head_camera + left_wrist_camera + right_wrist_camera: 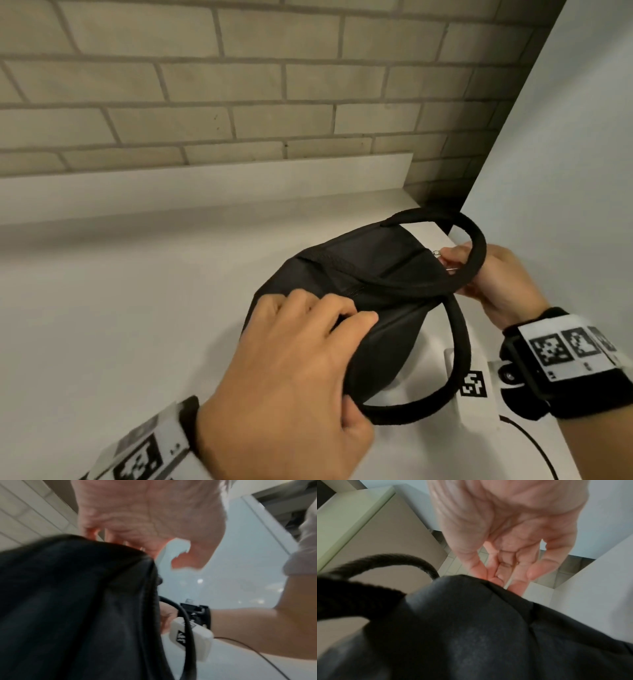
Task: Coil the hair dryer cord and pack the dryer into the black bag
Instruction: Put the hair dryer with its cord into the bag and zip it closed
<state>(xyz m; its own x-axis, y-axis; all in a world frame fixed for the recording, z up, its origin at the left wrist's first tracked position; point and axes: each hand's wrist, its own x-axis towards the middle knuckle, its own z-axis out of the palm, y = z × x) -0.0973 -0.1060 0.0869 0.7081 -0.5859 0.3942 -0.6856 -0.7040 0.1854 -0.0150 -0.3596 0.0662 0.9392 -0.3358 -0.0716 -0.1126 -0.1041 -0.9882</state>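
The black bag (370, 274) lies on the white counter (120, 308) with its zipper line on top. My left hand (301, 356) grips the bag's near end, fingers curled over the top and thumb by the near handle (459, 359). My right hand (493, 277) pinches the metal zipper pull (436, 254) at the bag's far right end, under the other handle (476, 240). The left wrist view shows the left hand (145, 520) over the blurred bag (77, 608). In the right wrist view the right hand (513, 534) curls at the bag (471, 628). No hair dryer or its cord shows.
A white block with a black-and-white marker (474, 383) sits on the counter just right of the bag, and a thin black cable (534, 442) runs past it. A brick wall (239, 85) stands behind and a white panel (565, 154) closes the right side.
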